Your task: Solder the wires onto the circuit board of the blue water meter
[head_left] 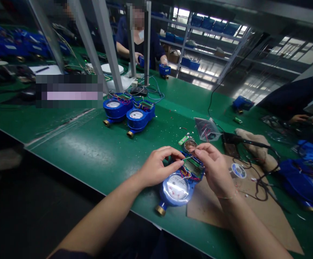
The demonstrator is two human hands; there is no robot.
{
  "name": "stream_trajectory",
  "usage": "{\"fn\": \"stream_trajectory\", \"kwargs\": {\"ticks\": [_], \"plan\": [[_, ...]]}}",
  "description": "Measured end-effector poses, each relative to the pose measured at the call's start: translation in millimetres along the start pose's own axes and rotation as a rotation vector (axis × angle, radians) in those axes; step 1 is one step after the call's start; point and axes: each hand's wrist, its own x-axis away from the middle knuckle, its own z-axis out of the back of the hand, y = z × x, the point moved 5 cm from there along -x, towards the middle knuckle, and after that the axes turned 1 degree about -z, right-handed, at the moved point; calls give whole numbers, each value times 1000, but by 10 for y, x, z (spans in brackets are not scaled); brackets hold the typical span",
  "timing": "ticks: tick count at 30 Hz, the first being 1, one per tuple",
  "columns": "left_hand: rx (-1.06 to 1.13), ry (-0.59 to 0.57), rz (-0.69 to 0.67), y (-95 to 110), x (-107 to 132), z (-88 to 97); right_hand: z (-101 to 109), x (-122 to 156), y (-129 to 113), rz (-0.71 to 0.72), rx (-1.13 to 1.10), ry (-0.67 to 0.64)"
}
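Blue water meter (175, 190) lies at the near edge of the green bench (97, 151), partly on a cardboard sheet (226, 216). Left hand (159, 168) and right hand (216, 169) both pinch a thin wire (188, 158) above its open circuit compartment (192, 166). Soldering iron (242, 141) lies near, to the right.

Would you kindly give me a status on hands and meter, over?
Left hand and right hand both pinch thin wire. Blue meter lies on green table, circuit compartment open. Solder spool beside right hand, not blocking.

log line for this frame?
left hand: pinching thin wire | right hand: pinching same wire | water meter: electronics exposed, on green bench
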Motion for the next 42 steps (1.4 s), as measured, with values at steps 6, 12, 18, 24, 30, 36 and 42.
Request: {"fn": "stream_trajectory", "kwargs": {"ticks": [6,12,18,24,30,36,42], "plan": [[-9,40,24,-47,13,1,-4,-8,36,-18,0,-12],[16,60,16,-59,15,-13,-36,-11,66,-35,-8,-12],[19,60,4,-44,24,1,-50,-6,82,-43,2,-20],[28,60,-1,-46,33,1,-48,-5,99,-34,-4,-30],[14,54,-9,-55,19,-11,-71,-19,49,49,85,-74],[12,49,-5,-59,23,-6,-65,3,-89,164,340,-167],[191,26,115,-105,28,-7,-52,1,-151,215,449,-226]]}}
